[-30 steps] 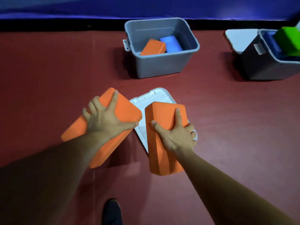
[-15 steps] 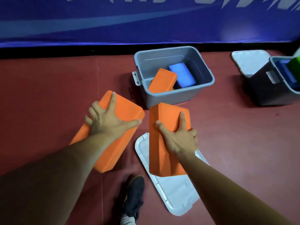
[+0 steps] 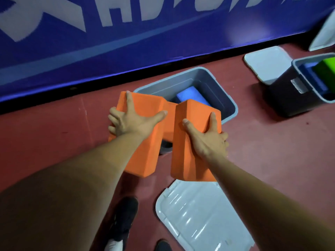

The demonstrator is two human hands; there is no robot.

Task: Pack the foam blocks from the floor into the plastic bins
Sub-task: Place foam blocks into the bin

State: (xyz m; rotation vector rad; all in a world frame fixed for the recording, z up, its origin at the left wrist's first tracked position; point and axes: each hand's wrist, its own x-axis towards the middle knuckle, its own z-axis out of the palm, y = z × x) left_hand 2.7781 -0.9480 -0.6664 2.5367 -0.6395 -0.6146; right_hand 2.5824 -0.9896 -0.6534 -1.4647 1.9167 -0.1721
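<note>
**Two orange blocks held over the grey bin**

From the head camera, the person holds a block in each hand above the near edge of the open grey plastic bin point(image 3: 213, 87), which stands on the red floor point(image 3: 45, 138) close to the blue banner wall point(image 3: 108, 42).

The left hand point(image 3: 130, 122) lies on the left orange foam block point(image 3: 146, 105). Its fingers are spread, the thumb reaches across the top face and the outer fingers curl over the left edge.

The right hand point(image 3: 206, 140) grips the right orange foam block point(image 3: 188, 160), with thumb and forefinger splayed on top and the other fingers wrapped round the right edge. The two blocks sit side by side, slightly apart.

A blue foam block point(image 3: 190, 96) lies inside the bin. A pale lid point(image 3: 203, 214) lies on the floor below the hands, beside a black shoe point(image 3: 123, 220).

Towards the floor's right edge stands a darker bin point(image 3: 282, 95) holding a green block point(image 3: 326, 67), with a second lid point(image 3: 266, 64) next to it.
</note>
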